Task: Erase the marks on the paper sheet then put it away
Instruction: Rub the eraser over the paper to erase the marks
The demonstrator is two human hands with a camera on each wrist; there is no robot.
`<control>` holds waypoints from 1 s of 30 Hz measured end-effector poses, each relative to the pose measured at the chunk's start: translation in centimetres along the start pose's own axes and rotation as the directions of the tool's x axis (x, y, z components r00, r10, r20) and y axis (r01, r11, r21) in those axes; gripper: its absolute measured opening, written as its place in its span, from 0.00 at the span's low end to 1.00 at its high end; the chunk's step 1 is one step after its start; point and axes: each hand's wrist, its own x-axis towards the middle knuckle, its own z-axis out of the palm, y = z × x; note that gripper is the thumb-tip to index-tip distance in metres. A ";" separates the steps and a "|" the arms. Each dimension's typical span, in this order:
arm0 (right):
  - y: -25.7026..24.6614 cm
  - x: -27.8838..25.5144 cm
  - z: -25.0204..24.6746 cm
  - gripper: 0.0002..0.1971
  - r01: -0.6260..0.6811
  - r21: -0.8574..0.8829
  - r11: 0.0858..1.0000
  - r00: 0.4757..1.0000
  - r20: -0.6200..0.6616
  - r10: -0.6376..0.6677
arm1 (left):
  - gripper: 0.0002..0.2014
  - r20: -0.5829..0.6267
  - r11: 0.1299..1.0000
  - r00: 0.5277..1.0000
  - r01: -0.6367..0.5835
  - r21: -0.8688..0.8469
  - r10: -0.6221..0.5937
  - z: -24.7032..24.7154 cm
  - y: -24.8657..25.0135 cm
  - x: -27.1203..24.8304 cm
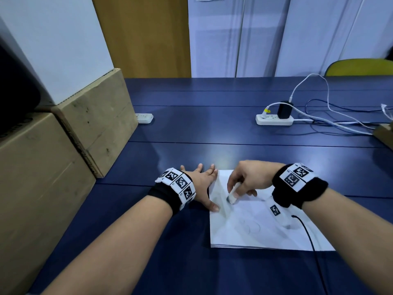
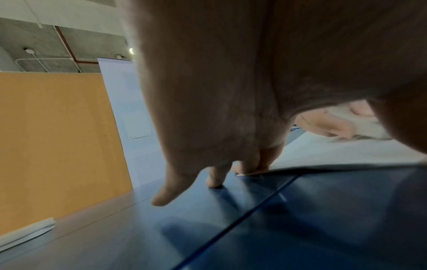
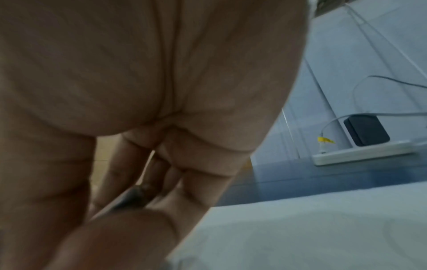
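Note:
A white paper sheet (image 1: 261,226) with faint pencil marks lies on the blue table (image 1: 191,128) in front of me. My left hand (image 1: 203,179) lies flat with straight fingers, pressing the sheet's far left corner and left edge; in the left wrist view its fingers (image 2: 245,164) touch the paper's corner (image 2: 323,155). My right hand (image 1: 244,182) pinches a white eraser (image 1: 232,194) whose dirty tip touches the sheet's upper left part. In the right wrist view the palm (image 3: 138,82) fills the frame and the eraser is mostly hidden.
Cardboard boxes (image 1: 70,145) line the table's left side. A white power strip (image 1: 274,120) with a black charger and trailing cables (image 1: 340,122) sits far right. A second strip (image 1: 144,118) lies by the boxes. A black cable (image 1: 308,235) crosses the sheet's right edge.

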 end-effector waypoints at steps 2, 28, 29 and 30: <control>0.1 0.4 0.0 0.07 -0.009 -0.044 0.999 0.993 -0.117 0.004 | 0.63 0.005 1.000 1.000 -0.006 -0.014 0.006 0.1 -0.1 0.1; 1.2 0.6 -0.4 0.11 -0.035 0.005 0.999 0.957 -0.288 0.034 | 0.62 0.008 0.999 1.000 -0.006 -0.036 0.007 0.0 0.0 -0.2; 1.2 0.5 -0.4 0.10 -0.025 -0.009 1.000 0.961 -0.275 0.022 | 0.62 0.006 0.999 1.000 -0.009 -0.041 0.010 0.0 -0.1 -0.2; 0.9 0.2 -0.3 0.09 -0.011 -0.019 1.000 0.977 -0.212 0.006 | 0.62 0.006 0.999 1.000 -0.011 -0.045 0.011 0.1 0.0 -0.1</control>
